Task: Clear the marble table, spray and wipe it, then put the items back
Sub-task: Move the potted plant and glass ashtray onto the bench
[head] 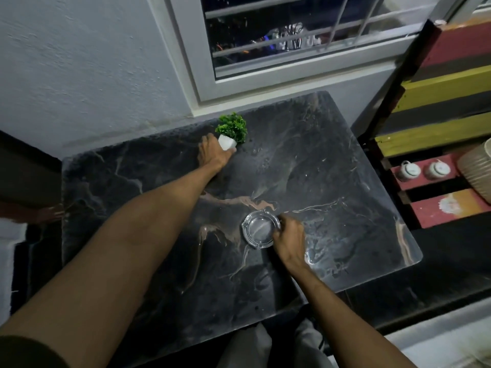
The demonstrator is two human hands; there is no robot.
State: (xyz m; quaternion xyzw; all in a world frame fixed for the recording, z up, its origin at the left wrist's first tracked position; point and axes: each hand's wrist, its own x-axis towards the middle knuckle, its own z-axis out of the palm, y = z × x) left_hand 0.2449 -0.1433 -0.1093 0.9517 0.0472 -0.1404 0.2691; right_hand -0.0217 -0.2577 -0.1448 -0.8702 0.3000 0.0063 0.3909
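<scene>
A dark marble table (332, 166) with brown and white veins fills the middle of the view. A small green plant in a white pot (230, 130) leans at the table's far edge under the window. My left hand (211, 152) is stretched out to it and grips the white pot. A round clear glass ashtray (261, 228) sits near the middle of the table. My right hand (289, 239) holds the ashtray's right rim with its fingers.
A white wall and a barred window (292, 43) stand behind the table. To the right is a striped red, yellow and black shelf (438, 123) with two small white jars (421, 170) and stacked plates (478, 173). Dark floor lies to the left.
</scene>
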